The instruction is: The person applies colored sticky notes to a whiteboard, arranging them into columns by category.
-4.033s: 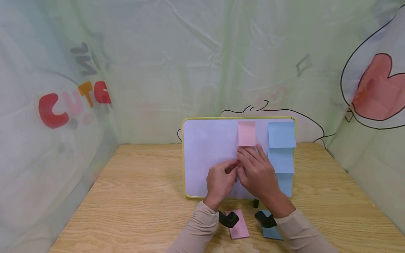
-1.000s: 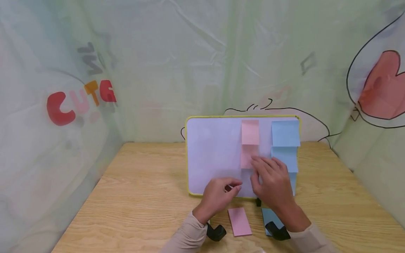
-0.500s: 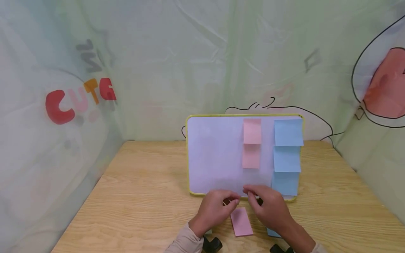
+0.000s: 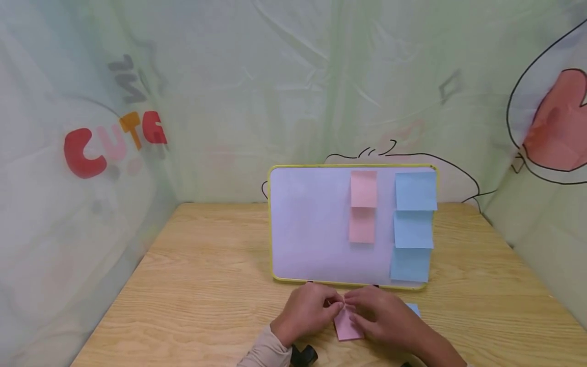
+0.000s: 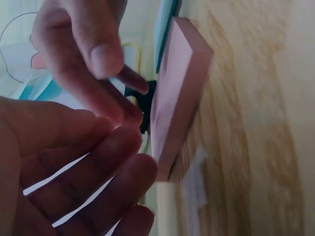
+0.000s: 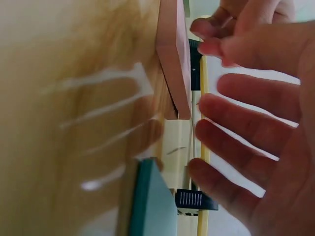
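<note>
Head view: left hand (image 4: 306, 312) and right hand (image 4: 383, 316) meet over the pink pad (image 4: 347, 326) on the tabletop (image 4: 206, 285), at 6 o'clock of the whiteboard (image 4: 312, 224); fingertips converge at the pad's far edge; whether a sheet is pinched cannot be told; blue pad (image 4: 414, 309) at 3 o'clock. Left wrist view: pink pad (image 5: 174, 93) lies flat; fingers (image 5: 93, 46) loosely curled beside it. Right wrist view: fingers (image 6: 246, 128) spread straight over the pad (image 6: 173, 54). Judged light, thin, floppy; a top sheet peels best from a free corner.
</note>
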Available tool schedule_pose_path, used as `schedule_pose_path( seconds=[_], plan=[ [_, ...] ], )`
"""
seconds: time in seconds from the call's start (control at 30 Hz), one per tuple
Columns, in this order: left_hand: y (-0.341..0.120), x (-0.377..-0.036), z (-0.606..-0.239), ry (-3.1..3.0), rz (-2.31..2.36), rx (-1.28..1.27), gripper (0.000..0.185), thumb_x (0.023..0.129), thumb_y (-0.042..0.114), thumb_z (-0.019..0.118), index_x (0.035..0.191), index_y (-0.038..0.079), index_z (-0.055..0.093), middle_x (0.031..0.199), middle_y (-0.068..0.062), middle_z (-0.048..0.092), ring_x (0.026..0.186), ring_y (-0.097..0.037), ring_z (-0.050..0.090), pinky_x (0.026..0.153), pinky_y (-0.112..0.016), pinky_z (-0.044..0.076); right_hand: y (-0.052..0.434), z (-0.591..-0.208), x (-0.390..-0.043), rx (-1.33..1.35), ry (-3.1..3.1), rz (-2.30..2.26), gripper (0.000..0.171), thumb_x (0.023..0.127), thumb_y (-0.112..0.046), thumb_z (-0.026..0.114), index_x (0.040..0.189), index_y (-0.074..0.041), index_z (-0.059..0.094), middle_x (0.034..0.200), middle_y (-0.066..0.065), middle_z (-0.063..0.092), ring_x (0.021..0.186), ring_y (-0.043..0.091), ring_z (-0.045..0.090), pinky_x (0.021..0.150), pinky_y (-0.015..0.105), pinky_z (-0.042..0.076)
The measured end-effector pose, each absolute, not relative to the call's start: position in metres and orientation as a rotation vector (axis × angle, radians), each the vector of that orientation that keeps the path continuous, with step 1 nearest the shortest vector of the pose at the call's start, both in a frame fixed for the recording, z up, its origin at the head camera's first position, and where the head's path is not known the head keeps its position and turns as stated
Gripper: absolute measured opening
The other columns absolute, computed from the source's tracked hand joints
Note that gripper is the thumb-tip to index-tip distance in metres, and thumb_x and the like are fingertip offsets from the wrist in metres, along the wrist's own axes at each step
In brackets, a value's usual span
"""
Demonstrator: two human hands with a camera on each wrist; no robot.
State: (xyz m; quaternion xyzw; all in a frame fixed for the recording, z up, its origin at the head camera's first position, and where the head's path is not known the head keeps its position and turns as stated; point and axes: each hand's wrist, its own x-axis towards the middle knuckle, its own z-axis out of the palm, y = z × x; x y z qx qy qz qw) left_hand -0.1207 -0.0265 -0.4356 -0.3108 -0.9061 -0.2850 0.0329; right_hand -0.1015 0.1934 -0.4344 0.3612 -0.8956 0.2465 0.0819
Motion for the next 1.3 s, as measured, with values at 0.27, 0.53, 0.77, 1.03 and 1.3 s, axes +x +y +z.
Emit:
schedule_pose_path(
  seconds=[0.27, 0.53, 0.77, 1.03, 1.3],
  plan=[
    [-0.032, -0.119, -0.438, -2.832, -0.782, -0.954, 0.01, 0.089, 0.022, 0.07, 0.084, 0.027, 0.077, 0.073, 0.024, 0.06, 0.065, 0.009, 0.048, 0.058, -0.014, 0.038, 0.194, -0.433, -0.096, 1.1, -2.908, 0.658, 0.041, 0.091, -0.047, 0.071, 0.117, -0.016, 0.075, 0.128, -0.006, 0.062, 0.117, 0.021, 0.06, 0.092, 0.045, 0.051],
    [-0.035, -0.119, -0.44, -2.868, -0.734, -0.977, 0.01, 0.089, 0.024, 0.071, 0.082, 0.029, 0.076, 0.071, 0.024, 0.057, 0.066, 0.006, 0.047, 0.058, -0.017, 0.038, 0.193, -0.434, -0.094, 1.085, -2.927, 0.615, 0.048, 0.086, -0.055, 0.073, 0.117, -0.018, 0.075, 0.13, -0.007, 0.059, 0.118, 0.018, 0.057, 0.093, 0.045, 0.05],
    [-0.036, -0.119, -0.442, -2.867, -0.735, -1.023, 0.01, 0.09, 0.025, 0.071, 0.082, 0.029, 0.076, 0.076, 0.023, 0.059, 0.068, 0.007, 0.048, 0.06, -0.017, 0.039, 0.196, -0.436, -0.092, 1.068, -2.865, 0.7, 0.024, 0.096, -0.047, 0.064, 0.102, -0.028, 0.076, 0.129, -0.009, 0.061, 0.117, 0.016, 0.059, 0.091, 0.042, 0.05],
    [-0.037, -0.119, -0.443, -2.857, -0.734, -1.066, 0.012, 0.091, 0.02, 0.069, 0.095, 0.028, 0.078, 0.085, 0.022, 0.064, 0.075, 0.008, 0.052, 0.067, -0.017, 0.043, 0.196, -0.433, -0.097, 1.054, -2.854, 0.775, 0.021, 0.102, -0.026, 0.059, 0.083, -0.035, 0.066, 0.126, -0.003, 0.066, 0.117, 0.021, 0.062, 0.091, 0.044, 0.051],
    [-0.037, -0.116, -0.44, -2.89, -0.702, -1.079, 0.012, 0.085, 0.034, 0.071, 0.095, 0.031, 0.075, 0.078, 0.023, 0.055, 0.068, 0.009, 0.047, 0.057, -0.016, 0.036, 0.193, -0.436, -0.099, 0.937, -2.877, 0.91, 0.019, 0.097, -0.02, 0.066, 0.083, -0.033, 0.061, 0.12, -0.001, 0.069, 0.11, 0.021, 0.065, 0.084, 0.037, 0.053]
  ],
)
